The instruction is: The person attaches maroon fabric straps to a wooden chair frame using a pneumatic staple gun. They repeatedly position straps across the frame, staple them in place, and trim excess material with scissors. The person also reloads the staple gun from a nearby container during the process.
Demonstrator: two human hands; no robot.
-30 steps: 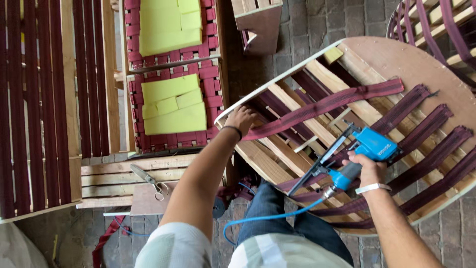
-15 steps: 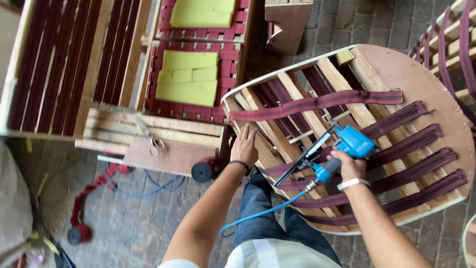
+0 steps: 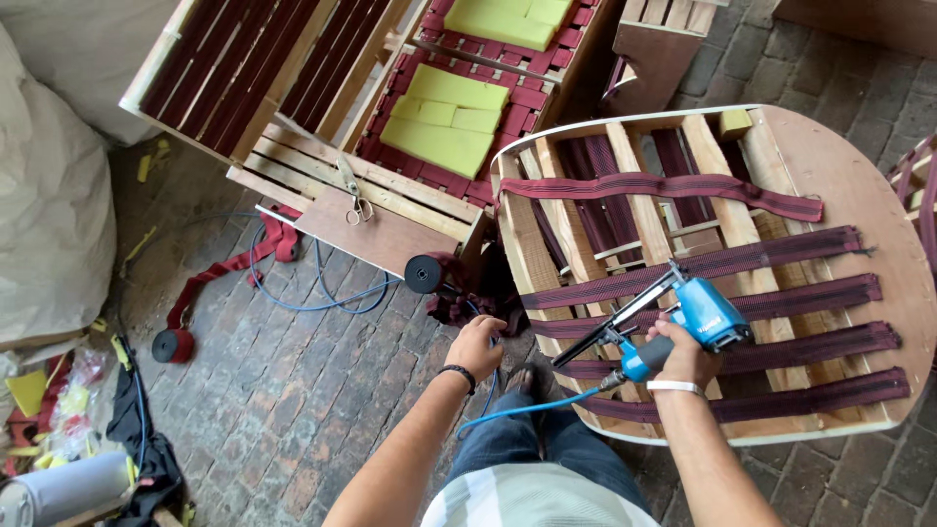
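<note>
Your left hand [image 3: 478, 344] hangs over the brick floor [image 3: 293, 410], fingers curled loosely and closed on nothing that shows, just short of the heap of maroon webbing [image 3: 468, 303] and the black-faced webbing roll [image 3: 424, 274] lying beside the near left corner of the chair frame [image 3: 830, 176]. Your right hand [image 3: 678, 353] is wrapped tight around the grip of the blue pneumatic stapler [image 3: 708, 312], held over the near edge of the frame.

Going left to right: a second maroon webbing roll [image 3: 172, 344] sits on the floor well to the left, its strap trailing up toward the blue air hose [image 3: 312, 293]. Further on, one pair of scissors [image 3: 353, 195] lies on the wooden sofa frame [image 3: 390, 210], which also holds yellow foam pads [image 3: 439, 132]. Then comes the loose webbing, directly ahead of your left hand and clearly nearer to it than to the right.

The stapler's long black magazine runs down and to the left from the blue body, slanting across the straps. On the chair frame you can count five webbing straps [image 3: 703, 265] stretched side to side, their long axes running from the left edge toward the rounded right edge, with about three more running underneath, front to back. The stapler sits between the second and third cross straps counted from the far edge.
</note>
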